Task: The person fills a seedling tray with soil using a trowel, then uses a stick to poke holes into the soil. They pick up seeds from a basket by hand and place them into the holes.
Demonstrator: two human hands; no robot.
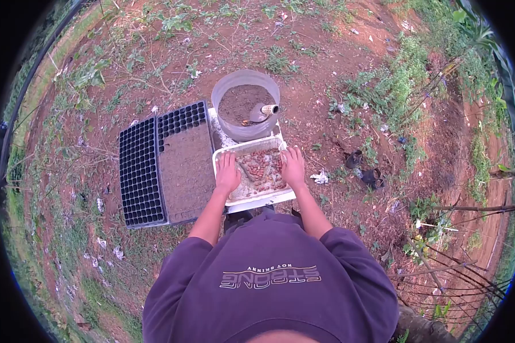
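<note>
A shallow white plastic tray sits right in front of me. Small reddish-brown pieces that look like seeds are scattered over its whitish, dirty bottom. My left hand grips the tray's left side, fingers extended over the rim. On the opposite side my right hand holds the other rim in the same way. My thumbs are hard to make out. Just beyond the tray stands a translucent round tub of dark soil. A trowel rests in that soil, its handle leaning on the tub's right edge.
To the left lie two black seedling trays: one shows bare cells, and the other is mostly covered with soil. A white surface is under the white tray. Dark shoes or bags lie at right; branches jut from the lower right.
</note>
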